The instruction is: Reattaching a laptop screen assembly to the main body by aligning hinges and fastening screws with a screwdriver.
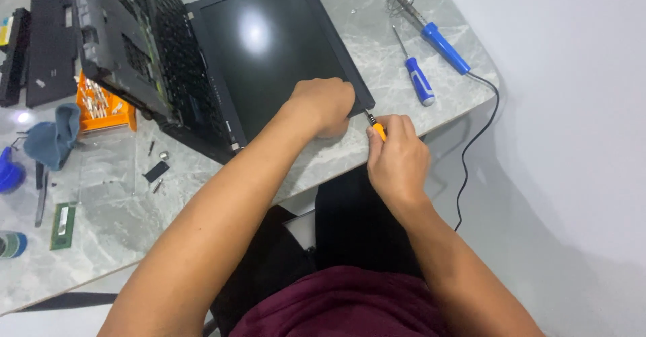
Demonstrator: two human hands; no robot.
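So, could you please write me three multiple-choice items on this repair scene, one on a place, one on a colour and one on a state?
1. Where does the blue-handled screwdriver lie?
A. On the table, right of the laptop screen
B. In the orange bit case
C. On the floor

2. What colour is the handle of the small screwdriver in the right hand?
A. Green
B. Orange
C. White

3. How is the laptop?
A. Shut flat
B. Open, its dark screen lying flat on the table
C. Open, its screen lit

Answers: 1 A, it rests on the marble top beside the screen. 2 B, orange shows between the fingers. 3 B, the left hand presses the bezel corner and the panel is dark apart from a glare.
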